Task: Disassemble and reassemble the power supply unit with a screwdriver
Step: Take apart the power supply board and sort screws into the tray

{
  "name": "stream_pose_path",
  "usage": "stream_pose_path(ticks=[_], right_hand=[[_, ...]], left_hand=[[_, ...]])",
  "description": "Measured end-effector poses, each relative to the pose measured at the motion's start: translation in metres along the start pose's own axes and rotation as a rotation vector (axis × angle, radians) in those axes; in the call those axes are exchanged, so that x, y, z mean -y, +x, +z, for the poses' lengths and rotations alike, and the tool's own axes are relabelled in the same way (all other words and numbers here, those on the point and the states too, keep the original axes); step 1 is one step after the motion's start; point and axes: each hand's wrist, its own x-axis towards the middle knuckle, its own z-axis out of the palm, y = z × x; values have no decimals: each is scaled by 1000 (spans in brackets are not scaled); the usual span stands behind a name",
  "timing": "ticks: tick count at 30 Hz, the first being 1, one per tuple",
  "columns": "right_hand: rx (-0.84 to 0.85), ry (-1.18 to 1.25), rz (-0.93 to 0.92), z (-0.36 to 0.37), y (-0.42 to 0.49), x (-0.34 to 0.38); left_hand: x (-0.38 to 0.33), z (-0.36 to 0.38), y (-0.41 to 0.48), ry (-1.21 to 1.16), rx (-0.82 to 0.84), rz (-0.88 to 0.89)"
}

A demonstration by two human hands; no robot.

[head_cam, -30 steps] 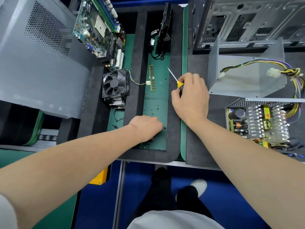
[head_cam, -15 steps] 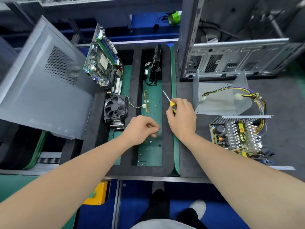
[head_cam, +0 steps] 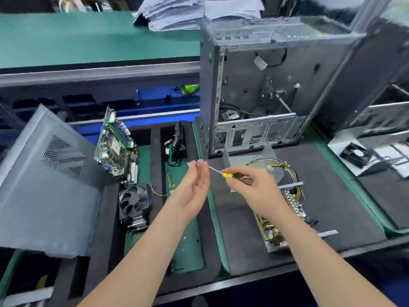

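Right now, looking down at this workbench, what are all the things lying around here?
Computer case: one, grey metal, open, standing at the back right.
Side panel: one, grey, perforated, leaning at the left.
Motherboard: one, green, propped upright in the black foam tray.
Cooling fan: one, black, in front of the motherboard.
Memory stick: one, green, on the green mat.
Power supply board: one, exposed, on the dark mat, partly behind the right arm.
Power supply cover: one, grey, behind the board, with yellow wires.
Paper stack: one, white, far back.
Screwdriver: one, yellow handle, in the right hand.
Left hand: open, fingertips at the screwdriver tip.
Right hand: gripping the screwdriver.
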Motion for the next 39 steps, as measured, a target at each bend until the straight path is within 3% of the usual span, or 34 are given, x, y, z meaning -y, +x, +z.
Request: stream_pose_path(ticks=[4,16,19,24,30,39], right_hand=[[-79,-17,-27,-18,-17,13],[-214,-330,-185,-57,-43,14],[-195,-399,-260,-72,-51,7],[-198,-354,-200,-118,-55,-1],[-172,-346,-201,-177,-62,-14],[-50,-368,-252,-246,-65,-48]], left_hand=[[12,10,2,182,55,-38],[46,25,7,378,194,-25],[59,28,9,437,197,-18],[90,44,8,634,237,54],[145,65,11,473,202,29],[202,81,18,745,241,221]])
